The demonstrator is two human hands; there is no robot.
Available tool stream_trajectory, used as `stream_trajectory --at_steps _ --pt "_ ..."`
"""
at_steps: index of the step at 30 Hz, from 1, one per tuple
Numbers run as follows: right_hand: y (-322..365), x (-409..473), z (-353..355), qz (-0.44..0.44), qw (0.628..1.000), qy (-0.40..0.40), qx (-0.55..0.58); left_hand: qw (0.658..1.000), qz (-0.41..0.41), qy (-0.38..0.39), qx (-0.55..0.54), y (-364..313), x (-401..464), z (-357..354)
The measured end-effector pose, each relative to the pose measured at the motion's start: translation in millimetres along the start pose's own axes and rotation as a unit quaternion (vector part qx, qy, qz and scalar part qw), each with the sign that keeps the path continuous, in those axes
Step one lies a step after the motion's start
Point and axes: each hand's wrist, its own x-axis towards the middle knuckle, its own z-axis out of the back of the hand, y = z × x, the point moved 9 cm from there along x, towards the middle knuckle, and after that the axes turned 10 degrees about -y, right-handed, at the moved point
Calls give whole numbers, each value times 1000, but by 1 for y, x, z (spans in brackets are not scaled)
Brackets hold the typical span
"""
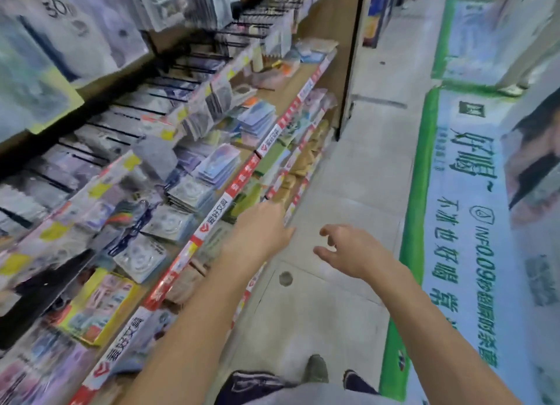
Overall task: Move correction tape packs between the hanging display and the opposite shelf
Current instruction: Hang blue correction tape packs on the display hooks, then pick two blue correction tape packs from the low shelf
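Correction tape packs lie in stacks on the wooden shelf at left, and more packs hang on black pegs above them. My left hand reaches forward past the shelf's red-and-white edge, fingers straight, holding nothing. My right hand hovers over the floor to its right, fingers loosely spread and empty. The whole view is blurred by motion.
A yellow-edged box of packs sits on the shelf near me. Lower shelves hold notebooks. The tiled aisle floor runs ahead, with a large green-and-white floor advert at right. Another person's legs stand far right.
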Motion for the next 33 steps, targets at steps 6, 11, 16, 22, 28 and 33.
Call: stream_trajectory --at_steps 6,11,16,22,28,33 --pt "-59 52 29 -25 1000 -4 16 999 -24 11 28 -31 76 1" --pt "-98 99 43 -43 999 -6 25 998 -29 39 43 -31 137 -18" --pt "-145 163 55 -71 997 1 38 997 -13 70 34 -30 224 -40" --pt "-180 258 87 -88 995 37 42 998 4 60 -8 -33 354 -24" --pt "-201 364 131 -84 994 29 57 1000 14 16 -14 -27 472 12" --pt "-214 423 145 -82 993 48 65 998 41 47 -18 -13 531 4"
